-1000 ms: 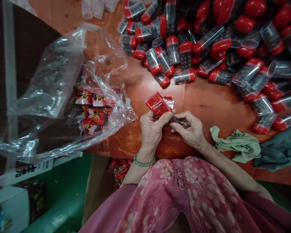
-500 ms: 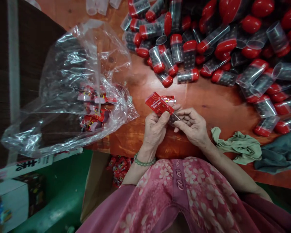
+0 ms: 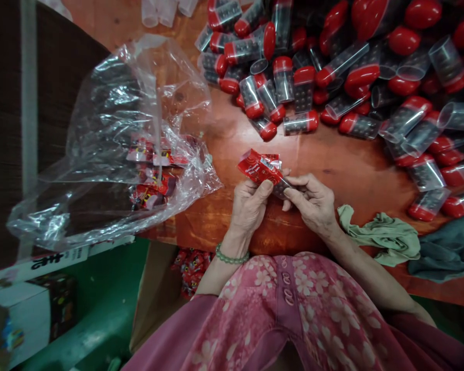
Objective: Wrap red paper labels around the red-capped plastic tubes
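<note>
A small red packet with white print (image 3: pixel 255 166) is held over the table, tilted, its upper part curled. My left hand (image 3: pixel 250 203) pinches it with the thumb on top. At its lower right, where the wrap looks clear and dark, my right hand (image 3: pixel 312 200) grips the same packet between thumb and fingers. Just behind the packet lies another small red and silver piece (image 3: pixel 272 157), partly hidden. A green bead bracelet (image 3: pixel 232 256) circles my left wrist.
Several red-capped clear tubes (image 3: pixel 299 122) are piled at the back right. On the left lies a clear plastic bag (image 3: pixel 112 113) with red packets. Green (image 3: pixel 386 234) and dark cloths (image 3: pixel 446 250) lie at right. An open carton (image 3: pixel 152 293) below the table edge holds red packets.
The red packet has bent and turned a little between my hands, and its upper end now curls. My right fingers have drawn closer together. The whole view has shifted slightly.
</note>
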Demonstrator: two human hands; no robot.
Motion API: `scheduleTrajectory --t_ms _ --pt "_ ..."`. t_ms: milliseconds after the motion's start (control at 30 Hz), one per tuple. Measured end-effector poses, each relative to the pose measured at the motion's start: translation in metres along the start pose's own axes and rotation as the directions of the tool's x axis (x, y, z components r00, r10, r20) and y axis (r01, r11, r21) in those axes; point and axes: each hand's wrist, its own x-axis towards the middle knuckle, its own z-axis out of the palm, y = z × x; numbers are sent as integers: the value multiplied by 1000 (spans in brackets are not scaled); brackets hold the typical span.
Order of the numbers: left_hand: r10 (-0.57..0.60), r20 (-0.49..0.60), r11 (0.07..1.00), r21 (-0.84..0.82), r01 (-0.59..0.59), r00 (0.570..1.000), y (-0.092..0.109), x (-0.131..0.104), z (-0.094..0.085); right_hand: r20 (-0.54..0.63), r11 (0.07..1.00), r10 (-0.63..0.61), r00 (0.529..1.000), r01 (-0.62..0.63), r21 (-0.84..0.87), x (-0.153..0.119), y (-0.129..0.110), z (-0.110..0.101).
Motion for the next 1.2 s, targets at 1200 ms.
scheduleTrajectory --t_ms 1200 --pt "55 -3 991 124 -54 998 4 -23 -2 237 912 268 934 -325 251 2 5 -1"
